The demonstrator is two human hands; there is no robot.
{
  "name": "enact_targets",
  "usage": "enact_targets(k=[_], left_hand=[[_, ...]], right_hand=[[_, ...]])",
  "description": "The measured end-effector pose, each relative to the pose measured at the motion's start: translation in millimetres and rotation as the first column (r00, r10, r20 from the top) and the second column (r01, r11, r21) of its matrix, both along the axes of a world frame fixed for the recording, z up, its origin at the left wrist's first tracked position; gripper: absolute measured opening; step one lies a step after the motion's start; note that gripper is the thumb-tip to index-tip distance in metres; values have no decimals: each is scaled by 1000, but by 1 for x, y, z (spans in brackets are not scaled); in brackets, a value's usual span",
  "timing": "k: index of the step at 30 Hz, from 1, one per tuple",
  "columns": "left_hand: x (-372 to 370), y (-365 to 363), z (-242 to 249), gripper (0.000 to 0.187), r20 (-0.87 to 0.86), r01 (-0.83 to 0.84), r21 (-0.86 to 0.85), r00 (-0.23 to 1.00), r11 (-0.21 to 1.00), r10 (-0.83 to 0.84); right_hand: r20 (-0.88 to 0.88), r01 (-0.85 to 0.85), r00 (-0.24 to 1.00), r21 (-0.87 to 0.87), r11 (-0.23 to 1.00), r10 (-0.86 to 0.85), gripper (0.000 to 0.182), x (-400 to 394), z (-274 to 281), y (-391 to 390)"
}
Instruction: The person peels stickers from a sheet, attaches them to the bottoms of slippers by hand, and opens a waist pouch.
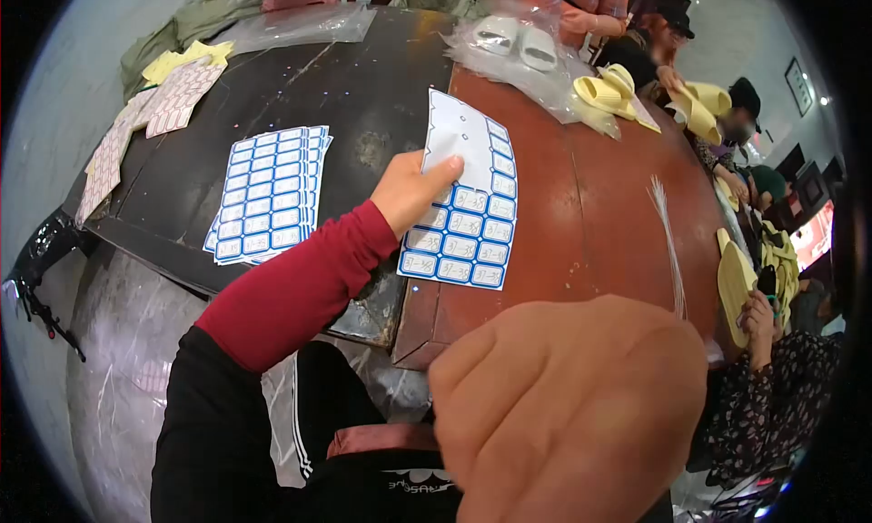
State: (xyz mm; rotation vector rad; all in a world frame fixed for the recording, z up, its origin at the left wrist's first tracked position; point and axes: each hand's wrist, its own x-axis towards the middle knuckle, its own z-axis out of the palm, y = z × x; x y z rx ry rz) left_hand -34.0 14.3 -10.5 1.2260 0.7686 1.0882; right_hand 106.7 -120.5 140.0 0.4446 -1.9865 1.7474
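Observation:
My left hand (413,189) grips a sheet of blue-bordered labels (472,225) at its left edge, thumb on top. Handwritten numbers fill the labels on the sheet's lower part and right column; the upper left is bare white backing. The sheet is over the reddish-brown table. Close to the camera, my right hand (572,405) looms large with its back showing and fingers curled; whatever its fingertips hold is hidden. A stack of similar label sheets (268,191) lies on the black table to the left.
Pinkish label sheets (182,96) lie at the far left. White slippers (518,46) in clear plastic and yellow slippers (604,91) sit at the back. Thin ties (668,241) lie on the right. Several people handle yellow slippers along the right side.

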Motion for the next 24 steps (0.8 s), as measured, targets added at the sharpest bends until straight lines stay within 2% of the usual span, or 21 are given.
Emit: enact_targets(k=[10, 14, 16, 17, 19, 21, 23, 24], left_hand=[[1, 0, 0, 34, 14, 47, -9, 999, 999, -47], [6, 0, 2, 34, 0, 11, -4, 1000, 1000, -11], [6, 0, 3, 35, 9, -46, -36, 999, 998, 46], [5, 1, 4, 35, 9, -29, -29, 1000, 999, 30], [5, 2, 3, 36, 101, -3, -64, 995, 998, 10], [4, 4, 2, 37, 152, 27, -75, 988, 997, -15], [3, 6, 0, 39, 127, -48, -68, 990, 997, 56], [2, 6, -2, 40, 114, -82, -66, 989, 994, 89]], right_hand=[[-51, 177, 984, 140, 974, -171, 17, 3, -15, 4], [-77, 280, 960, 195, 940, -270, 17, 7, -24, 10], [94, 390, 904, 225, 893, -418, 19, 10, -37, 16], [91, 404, 897, 232, 885, -433, 19, 15, -38, 19], [269, 495, 773, 311, 811, -575, 17, 30, -38, 26], [230, 650, 644, 340, 680, -730, 14, 45, -52, 42], [294, 837, 488, 111, 536, -822, 13, 63, -74, 61], [290, 887, 364, 182, 425, -885, 13, 72, -77, 68]])
